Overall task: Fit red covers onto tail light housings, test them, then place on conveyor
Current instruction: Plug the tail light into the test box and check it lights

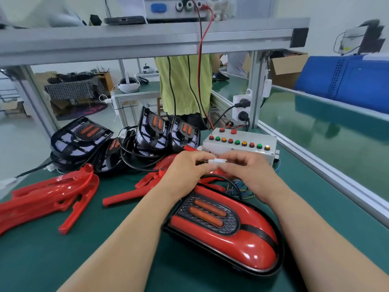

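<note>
Green desk [105, 239] before me: tail light [223, 228] lies diagonally, rounded nose pointing near-right; left hand [185, 169] and right hand [246, 171] both pinch the white connector [217, 161].

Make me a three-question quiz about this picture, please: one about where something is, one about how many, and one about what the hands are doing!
1. Where does the covered tail light lie?
A. on the green table
B. on the conveyor
C. on the top shelf

2. How many orange strips does it show?
A. one
B. two
C. five

3. What are the left hand and right hand doing?
A. lying flat
B. pressing a button
C. pinching the white connector

Answers: 1 A, it rests on the table right below the hands; 2 B, two strips sit side by side; 3 C, fingertips of both hands meet on the connector.
</note>
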Demonstrator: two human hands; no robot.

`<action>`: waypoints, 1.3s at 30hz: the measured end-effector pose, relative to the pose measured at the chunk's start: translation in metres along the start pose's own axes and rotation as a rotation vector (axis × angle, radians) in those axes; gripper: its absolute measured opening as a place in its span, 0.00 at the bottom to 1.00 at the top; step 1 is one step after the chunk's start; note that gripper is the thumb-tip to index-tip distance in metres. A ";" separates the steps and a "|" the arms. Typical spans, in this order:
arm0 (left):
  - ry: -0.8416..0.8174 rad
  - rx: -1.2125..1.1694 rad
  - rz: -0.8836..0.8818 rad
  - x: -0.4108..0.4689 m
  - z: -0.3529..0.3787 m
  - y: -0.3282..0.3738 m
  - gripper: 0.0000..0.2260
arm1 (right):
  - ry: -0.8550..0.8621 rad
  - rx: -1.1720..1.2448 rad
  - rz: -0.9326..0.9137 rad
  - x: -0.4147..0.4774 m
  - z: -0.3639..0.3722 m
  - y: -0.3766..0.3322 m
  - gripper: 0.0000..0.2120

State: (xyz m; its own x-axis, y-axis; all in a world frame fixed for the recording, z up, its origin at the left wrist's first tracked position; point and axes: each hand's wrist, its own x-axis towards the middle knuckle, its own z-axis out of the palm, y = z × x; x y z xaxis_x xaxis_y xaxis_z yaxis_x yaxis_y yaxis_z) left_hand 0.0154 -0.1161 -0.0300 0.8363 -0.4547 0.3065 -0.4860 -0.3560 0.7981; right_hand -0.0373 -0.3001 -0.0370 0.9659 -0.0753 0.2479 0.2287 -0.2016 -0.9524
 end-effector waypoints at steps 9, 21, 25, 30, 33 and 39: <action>0.023 -0.066 -0.065 -0.004 0.003 -0.012 0.07 | -0.018 -0.061 0.052 0.002 0.002 0.005 0.07; 0.002 -0.150 -0.097 -0.005 0.001 -0.012 0.06 | 0.005 -0.099 0.033 0.001 0.002 0.004 0.06; -0.007 -0.161 -0.111 -0.007 0.002 -0.006 0.05 | -0.011 -0.110 0.035 0.000 0.003 0.003 0.06; 0.121 -0.256 -0.206 -0.011 -0.015 -0.011 0.04 | 0.150 0.039 0.123 0.003 -0.015 0.004 0.04; 0.108 -0.231 -0.209 -0.014 -0.020 -0.012 0.04 | 0.118 0.055 0.149 0.004 -0.015 0.005 0.04; 0.115 -0.073 -0.145 -0.015 -0.015 -0.009 0.06 | 0.089 -0.292 0.082 0.006 -0.011 0.013 0.07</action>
State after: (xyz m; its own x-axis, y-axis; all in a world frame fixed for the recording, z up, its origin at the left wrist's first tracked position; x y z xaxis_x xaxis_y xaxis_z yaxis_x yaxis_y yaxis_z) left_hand 0.0108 -0.0938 -0.0344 0.9215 -0.3056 0.2396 -0.3425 -0.3489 0.8723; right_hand -0.0297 -0.3139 -0.0458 0.9624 -0.1851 0.1986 0.0932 -0.4619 -0.8820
